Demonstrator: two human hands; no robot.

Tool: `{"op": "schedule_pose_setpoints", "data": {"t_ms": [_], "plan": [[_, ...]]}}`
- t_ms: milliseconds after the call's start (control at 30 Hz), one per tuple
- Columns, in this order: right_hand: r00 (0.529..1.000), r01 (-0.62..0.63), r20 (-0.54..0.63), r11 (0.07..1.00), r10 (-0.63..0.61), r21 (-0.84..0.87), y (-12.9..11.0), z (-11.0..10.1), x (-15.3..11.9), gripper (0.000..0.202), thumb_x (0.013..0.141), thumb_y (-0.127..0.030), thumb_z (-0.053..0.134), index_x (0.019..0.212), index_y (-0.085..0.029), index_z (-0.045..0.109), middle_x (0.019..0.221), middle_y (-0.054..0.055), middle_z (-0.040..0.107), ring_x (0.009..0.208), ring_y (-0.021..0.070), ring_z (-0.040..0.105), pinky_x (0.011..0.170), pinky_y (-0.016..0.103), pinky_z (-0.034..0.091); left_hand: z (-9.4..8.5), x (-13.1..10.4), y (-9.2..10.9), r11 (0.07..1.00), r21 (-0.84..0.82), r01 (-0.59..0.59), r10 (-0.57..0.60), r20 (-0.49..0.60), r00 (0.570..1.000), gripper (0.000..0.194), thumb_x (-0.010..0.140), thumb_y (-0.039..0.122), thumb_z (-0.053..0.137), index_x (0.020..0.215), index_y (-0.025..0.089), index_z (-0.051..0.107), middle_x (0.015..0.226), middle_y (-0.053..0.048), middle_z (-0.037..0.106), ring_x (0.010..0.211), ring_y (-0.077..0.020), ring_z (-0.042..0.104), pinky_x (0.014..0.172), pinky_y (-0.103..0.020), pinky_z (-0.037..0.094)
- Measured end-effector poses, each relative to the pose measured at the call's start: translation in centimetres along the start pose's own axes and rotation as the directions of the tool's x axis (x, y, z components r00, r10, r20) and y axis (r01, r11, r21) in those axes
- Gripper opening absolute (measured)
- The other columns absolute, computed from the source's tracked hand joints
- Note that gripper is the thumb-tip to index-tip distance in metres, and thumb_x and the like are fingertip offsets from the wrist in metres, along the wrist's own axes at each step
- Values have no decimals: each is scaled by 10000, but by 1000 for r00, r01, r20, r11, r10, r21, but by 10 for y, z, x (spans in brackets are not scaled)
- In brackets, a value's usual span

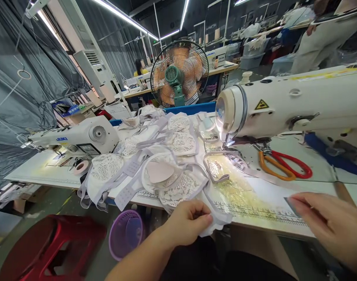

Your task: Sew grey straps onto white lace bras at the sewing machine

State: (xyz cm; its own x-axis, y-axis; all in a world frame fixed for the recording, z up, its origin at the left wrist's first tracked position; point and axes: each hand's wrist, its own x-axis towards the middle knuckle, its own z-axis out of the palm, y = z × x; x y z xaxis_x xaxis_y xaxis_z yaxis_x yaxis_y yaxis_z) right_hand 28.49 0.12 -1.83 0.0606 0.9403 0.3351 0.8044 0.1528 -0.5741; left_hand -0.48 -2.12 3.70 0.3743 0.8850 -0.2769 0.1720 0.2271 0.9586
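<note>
My left hand (190, 222) pinches the edge of a white lace bra (181, 187) with grey trim at the table's front edge. More such bras lie heaped to the left and behind it. My right hand (327, 222) is closed at the fingertips on a small grey piece (292, 205) above the front edge at the right. A white sewing machine (283, 105) stands ahead, its lamp lit over the needle area. Grey strap (216, 177) lies looped beside the needle. Scissors with orange and red handles (286, 166) rest under the machine arm.
A second sewing machine (79, 136) stands at the left, with a tape roll (80, 167) near it. Behind the heap is a fan (180, 74). Below the table are a purple basket (126, 234) and a red stool (50, 249). A person (327, 39) stands at the back right.
</note>
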Motion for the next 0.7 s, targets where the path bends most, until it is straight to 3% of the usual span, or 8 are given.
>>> {"op": "schedule_pose_setpoints", "data": {"t_ms": [67, 100, 133, 200, 267, 400, 567, 700], "plan": [[978, 75, 184, 986, -102, 151, -40, 3, -16, 184, 835, -401, 444, 811, -266, 567, 819, 80, 631, 751, 236, 587, 648, 342, 443, 1, -1, -2, 1000, 22, -9, 9, -7, 1000, 268, 707, 401, 592, 693, 144, 519, 570, 33, 422, 493, -57, 337, 457, -192, 248], [922, 101, 337, 958, -191, 268, -60, 6, -25, 189, 832, -422, 465, 807, -266, 569, 784, 57, 624, 709, 209, 587, 615, 310, 459, 2, -1, -3, 999, 40, -22, 23, -12, 1000, 259, 715, 393, 584, 699, 142, 521, 575, 31, 424, 499, -60, 337, 462, -194, 252], [903, 55, 386, 942, -188, 330, -79, 10, -32, 180, 833, -419, 477, 846, -264, 567, 780, 39, 616, 703, 193, 586, 625, 297, 472, 3, -2, -3, 997, 60, -39, 40, -17, 999, 249, 723, 383, 575, 705, 140, 524, 576, 30, 422, 504, -63, 337, 466, -195, 255], [901, -45, 407, 900, -151, 434, -109, 19, -44, 248, 826, -416, 486, 1008, -258, 545, 752, 9, 594, 639, 163, 570, 584, 271, 473, 4, -3, -3, 992, 106, -68, 70, -20, 997, 229, 740, 364, 558, 718, 137, 532, 573, 32, 411, 507, -65, 330, 468, -197, 253], [925, -140, 374, 848, -73, 512, -128, 27, -49, 226, 813, -402, 490, 970, -251, 552, 700, -18, 570, 581, 142, 536, 558, 258, 450, 4, -5, -2, 986, 140, -88, 91, -16, 996, 211, 756, 344, 542, 720, 136, 539, 570, 33, 406, 504, -65, 327, 467, -195, 252], [895, -329, 445, 741, 47, 585, -133, 37, -49, 171, 798, -402, 492, 801, -237, 536, 565, -58, 459, 527, 126, 443, 507, 242, 381, 4, -8, 0, 976, 188, -111, 118, -24, 993, 186, 766, 308, 534, 706, 132, 551, 600, 17, 447, 532, -71, 358, 489, -195, 278], [833, -425, 553, 652, 10, 628, -126, 40, -45, 192, 799, -405, 503, 785, -215, 527, 604, -54, 442, 564, 117, 418, 531, 235, 373, 8, -11, -4, 956, 262, -130, 157, -83, 984, 125, 775, 260, 532, 767, 140, 562, 623, 15, 477, 549, -80, 395, 512, -200, 314], [818, -435, 574, 629, -23, 645, -126, 39, -43, 238, 819, -436, 485, 762, -209, 530, 574, -63, 398, 551, 112, 399, 528, 235, 350, 11, -13, -11, 838, 482, -255, 371, -163, 914, 77, 811, 220, 508, 839, 162, 550, 667, 7, 537, 567, -90, 449, 534, -206, 351]]}}
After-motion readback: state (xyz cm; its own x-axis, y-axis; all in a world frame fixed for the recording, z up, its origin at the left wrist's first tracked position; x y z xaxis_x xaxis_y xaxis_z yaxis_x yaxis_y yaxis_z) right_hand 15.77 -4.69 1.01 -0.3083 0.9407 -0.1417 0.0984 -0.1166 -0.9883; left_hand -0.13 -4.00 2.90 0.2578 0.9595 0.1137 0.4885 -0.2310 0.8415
